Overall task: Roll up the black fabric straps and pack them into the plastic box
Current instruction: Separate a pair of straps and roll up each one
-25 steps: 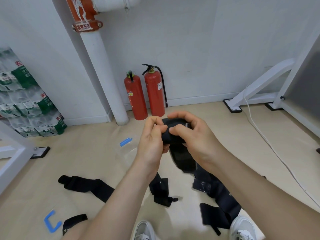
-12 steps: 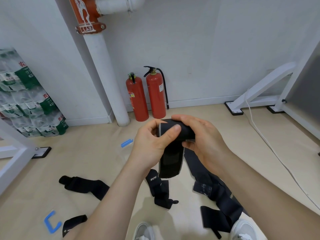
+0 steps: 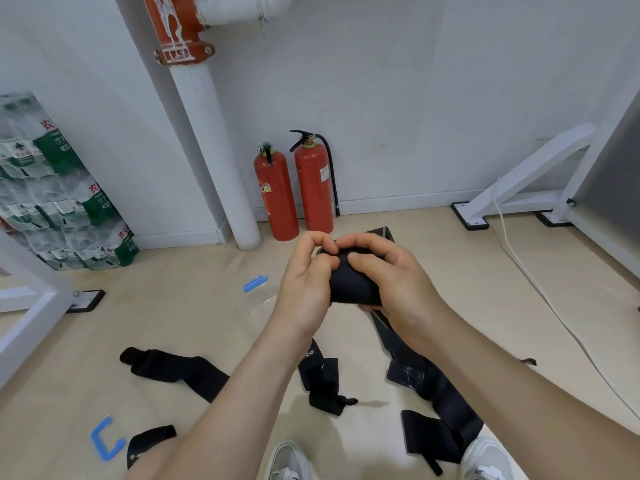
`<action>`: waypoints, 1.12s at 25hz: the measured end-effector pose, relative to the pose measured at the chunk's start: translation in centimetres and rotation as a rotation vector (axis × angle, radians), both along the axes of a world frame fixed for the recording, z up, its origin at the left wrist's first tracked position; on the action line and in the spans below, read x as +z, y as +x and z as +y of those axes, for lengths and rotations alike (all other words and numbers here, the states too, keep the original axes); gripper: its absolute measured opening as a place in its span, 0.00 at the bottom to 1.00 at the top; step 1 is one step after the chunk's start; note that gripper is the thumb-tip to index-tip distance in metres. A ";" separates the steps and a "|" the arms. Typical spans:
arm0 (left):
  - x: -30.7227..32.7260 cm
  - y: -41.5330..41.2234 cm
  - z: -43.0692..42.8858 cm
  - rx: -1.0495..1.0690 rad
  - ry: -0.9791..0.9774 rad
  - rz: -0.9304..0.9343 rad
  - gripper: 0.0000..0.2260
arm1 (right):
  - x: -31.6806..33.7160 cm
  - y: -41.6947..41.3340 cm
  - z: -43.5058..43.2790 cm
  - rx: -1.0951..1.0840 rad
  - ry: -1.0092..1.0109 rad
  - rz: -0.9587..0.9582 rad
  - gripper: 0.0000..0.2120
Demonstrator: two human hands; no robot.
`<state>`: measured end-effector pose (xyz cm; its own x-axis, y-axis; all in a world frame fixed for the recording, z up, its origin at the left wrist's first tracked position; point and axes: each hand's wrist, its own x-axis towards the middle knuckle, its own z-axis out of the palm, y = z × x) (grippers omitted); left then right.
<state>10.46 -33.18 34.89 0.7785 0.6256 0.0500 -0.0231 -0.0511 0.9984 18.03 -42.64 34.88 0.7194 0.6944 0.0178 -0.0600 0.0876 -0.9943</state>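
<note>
A black fabric strap roll (image 3: 353, 284) is held in mid-air between both hands. My left hand (image 3: 306, 285) pinches its top left edge, and my right hand (image 3: 391, 275) curls round its right side. A strap end pokes out behind the right fingers. The clear plastic box (image 3: 258, 306) with a blue clip lies on the floor behind my left wrist, partly hidden. Several loose black straps lie on the floor: one at the left (image 3: 173, 368), one in the middle (image 3: 323, 379) and a long one at the right (image 3: 436, 393).
Two red fire extinguishers (image 3: 294, 188) stand against the wall beside a white pipe (image 3: 214, 161). Packs of bottled water (image 3: 55, 188) are stacked at left. A blue clip (image 3: 104, 441) lies on the floor. A white cable (image 3: 540, 289) and white frame legs (image 3: 519, 181) are at right.
The hanging tail of the strap has been wound in, so the roll is now thicker and compact. Both hands shifted slightly right and lower in the view.
</note>
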 end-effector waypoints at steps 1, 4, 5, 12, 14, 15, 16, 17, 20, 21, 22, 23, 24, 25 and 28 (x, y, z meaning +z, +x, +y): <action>0.1 -0.2 0.1 -0.023 0.024 0.012 0.07 | 0.1 -0.1 0.0 -0.017 -0.007 0.012 0.13; 0.7 -1.0 0.9 -0.234 0.041 -0.031 0.06 | 0.8 0.2 -0.2 -0.096 0.020 0.165 0.16; 0.8 -1.2 1.1 -0.249 0.076 -0.038 0.10 | 1.0 0.3 -0.3 -0.103 0.035 0.254 0.16; 0.6 -0.4 0.6 0.041 0.071 -0.082 0.12 | 0.8 0.2 -0.4 0.036 0.022 0.104 0.11; 0.5 -0.1 0.1 0.081 -0.014 -0.076 0.17 | 0.4 0.1 -0.3 0.039 0.067 0.075 0.09; 0.5 -0.1 -0.2 0.090 -0.046 -0.070 0.17 | 0.2 0.2 -0.3 0.009 0.063 0.044 0.09; 0.3 0.0 -0.4 0.100 -0.058 -0.069 0.15 | 0.1 0.1 -0.2 -0.024 0.055 0.013 0.09; 0.2 0.0 -0.7 0.109 -0.058 -0.059 0.12 | 0.0 0.2 -0.1 -0.054 0.049 -0.009 0.08; 0.0 0.3 -1.0 0.137 -0.130 -0.016 0.08 | -0.2 0.3 -0.1 -0.080 0.021 -0.015 0.09; 0.0 0.3 -1.0 0.141 -0.159 -0.001 0.11 | -0.3 0.2 0.0 -0.068 0.024 -0.007 0.10; -0.2 0.3 -0.9 0.143 -0.179 0.006 0.14 | -0.3 0.2 -0.1 -0.051 0.036 -0.007 0.11; -0.3 0.3 -0.8 0.143 -0.198 0.011 0.15 | -0.3 0.1 -0.1 -0.030 0.052 -0.012 0.11; -0.4 0.3 -0.6 0.138 -0.213 0.010 0.17 | -0.2 -0.1 -0.1 -0.005 0.063 -0.024 0.10; -0.4 0.3 -0.4 0.129 -0.219 0.016 0.19 | -0.1 -0.2 -0.2 0.027 0.066 -0.048 0.10; -0.3 -0.1 0.1 0.063 -0.204 0.026 0.15 | -0.1 -0.1 -0.5 0.083 -0.004 -0.199 0.16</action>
<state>10.39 -33.08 34.57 0.7367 0.6684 -0.1026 0.0001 0.1517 0.9884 17.91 -43.14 34.74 0.6424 0.7513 0.1512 0.1310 0.0868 -0.9876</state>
